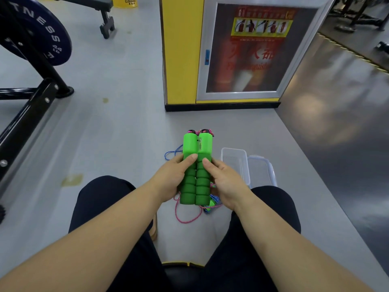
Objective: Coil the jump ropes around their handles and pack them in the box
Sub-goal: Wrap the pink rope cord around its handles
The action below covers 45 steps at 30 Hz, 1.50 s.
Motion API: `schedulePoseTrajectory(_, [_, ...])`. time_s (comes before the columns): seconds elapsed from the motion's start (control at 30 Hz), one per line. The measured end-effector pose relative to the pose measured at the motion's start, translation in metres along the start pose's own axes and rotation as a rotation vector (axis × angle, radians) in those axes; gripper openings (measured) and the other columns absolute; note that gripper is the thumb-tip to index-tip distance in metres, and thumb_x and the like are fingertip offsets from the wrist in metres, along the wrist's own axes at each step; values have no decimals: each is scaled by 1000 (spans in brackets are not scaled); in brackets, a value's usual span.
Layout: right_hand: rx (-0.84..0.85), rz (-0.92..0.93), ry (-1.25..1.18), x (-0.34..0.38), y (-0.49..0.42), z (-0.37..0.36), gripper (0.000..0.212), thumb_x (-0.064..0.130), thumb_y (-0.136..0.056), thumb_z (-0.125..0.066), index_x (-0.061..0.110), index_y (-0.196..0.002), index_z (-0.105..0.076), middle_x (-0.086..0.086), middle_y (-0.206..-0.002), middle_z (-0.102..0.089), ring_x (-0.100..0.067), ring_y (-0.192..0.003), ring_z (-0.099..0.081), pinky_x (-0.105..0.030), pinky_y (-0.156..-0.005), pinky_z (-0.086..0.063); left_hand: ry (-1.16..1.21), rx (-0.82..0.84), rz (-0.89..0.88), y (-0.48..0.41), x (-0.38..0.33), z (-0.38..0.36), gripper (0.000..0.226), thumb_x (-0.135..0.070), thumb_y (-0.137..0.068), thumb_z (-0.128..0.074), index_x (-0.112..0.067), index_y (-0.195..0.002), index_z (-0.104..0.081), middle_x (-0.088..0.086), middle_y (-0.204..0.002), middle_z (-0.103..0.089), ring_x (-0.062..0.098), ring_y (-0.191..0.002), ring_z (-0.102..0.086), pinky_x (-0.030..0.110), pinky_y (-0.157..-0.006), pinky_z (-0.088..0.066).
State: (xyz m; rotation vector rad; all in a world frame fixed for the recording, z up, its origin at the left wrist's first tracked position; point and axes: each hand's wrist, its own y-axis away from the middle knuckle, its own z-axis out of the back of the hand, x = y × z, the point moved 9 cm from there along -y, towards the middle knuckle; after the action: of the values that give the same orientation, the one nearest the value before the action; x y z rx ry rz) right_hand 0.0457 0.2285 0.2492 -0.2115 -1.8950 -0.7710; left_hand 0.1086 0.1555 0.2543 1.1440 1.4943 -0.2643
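Two bright green jump rope handles (196, 165) are pressed side by side, upright, in front of me. My left hand (171, 178) grips the left handle and my right hand (224, 182) grips the right one, thumbs on top. A pink rope (185, 219) hangs from the handles in a loop down to the floor. A blue rope (171, 153) lies on the floor behind the handles, and a blue-green piece (212, 204) shows under my right hand. The clear plastic box (234, 163) stands open on the floor to the right, with its lid (262, 171) beside it.
I sit with my dark-trousered knees (101, 199) apart over a grey floor. A black weight rack with a blue plate (42, 32) stands at the left. A yellow pillar with a fire extinguisher cabinet (242, 51) is straight ahead. Dark flooring (336, 123) runs along the right.
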Motion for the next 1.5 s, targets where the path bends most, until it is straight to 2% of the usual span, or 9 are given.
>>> schedulePoseTrajectory(0.33, [-115,76,6,7,2,6,22,27,-85,-65,14,-100,-56,-5,-92,-64,-14,-76,-66,-25,-64,-57,66,40,68,-2,8,-12,31,-32,-93,-53,-11,-114,-61,10,-98,-71,23,-80,-70,37,-72,-59])
schedulePoseTrajectory(0.53, [-291,278,630,31,7,19,37,49,-72,-72,21,-73,-47,5,-74,-46,-10,-65,-45,-24,-60,-38,86,123,247,-1,25,-15,32,-37,-86,-57,-8,-95,-67,8,-78,-72,20,-64,-70,32,-61,-59])
schedulePoseTrajectory(0.67, [-270,349,928,41,8,13,45,58,-67,-69,17,-80,-53,5,-84,-44,-2,-70,-43,-21,-60,-34,83,225,290,1,27,-19,30,-28,-77,-60,-10,-100,-66,6,-78,-71,18,-63,-69,31,-59,-58])
schedulePoseTrajectory(0.8, [-351,453,650,68,6,31,15,35,-88,-58,22,-85,-52,3,-91,-49,-5,-78,-49,-21,-74,-39,-19,248,285,1,10,-12,16,-20,-80,-60,-7,-89,-66,8,-77,-71,20,-61,-68,31,-57,-58])
schedulePoseTrajectory(0.97, [151,400,573,87,-11,17,68,-17,-82,-50,12,-139,-28,4,-141,-35,-8,-137,-29,-22,-110,-28,-125,452,356,21,-13,-10,45,-27,-49,-88,-5,-85,-72,12,-79,-72,25,-60,-69,34,-55,-58])
schedulePoseTrajectory(1.1, [478,360,578,92,-3,-21,64,-4,-78,-59,16,-135,-37,8,-128,-54,0,-115,-52,-18,-95,-43,-108,634,369,38,-31,-18,57,-29,-33,-95,-6,-82,-76,13,-75,-71,26,-56,-68,31,-48,-55])
schedulePoseTrajectory(1.27, [314,418,702,106,0,-23,21,10,-74,-54,27,-83,-61,-1,-69,-59,-5,-61,-51,-20,-61,-47,-153,805,326,47,-40,-25,43,-27,-60,-86,-10,-98,-74,11,-93,-73,27,-81,-72,37,-66,-58])
schedulePoseTrajectory(1.37, [363,417,745,106,-2,-22,30,-6,-82,-58,22,-92,-64,19,-64,-64,11,-65,-54,-10,-69,-44,-213,787,356,45,-28,-18,43,-23,-59,-87,-9,-98,-73,12,-97,-72,29,-89,-70,41,-73,-57])
schedulePoseTrajectory(1.5, [461,191,768,96,-5,-3,29,11,-68,-59,24,-93,-63,0,-76,-56,-3,-63,-45,-14,-58,-39,-300,719,400,41,-16,-7,51,-21,-50,-91,-4,-95,-72,13,-97,-71,29,-89,-69,39,-71,-57])
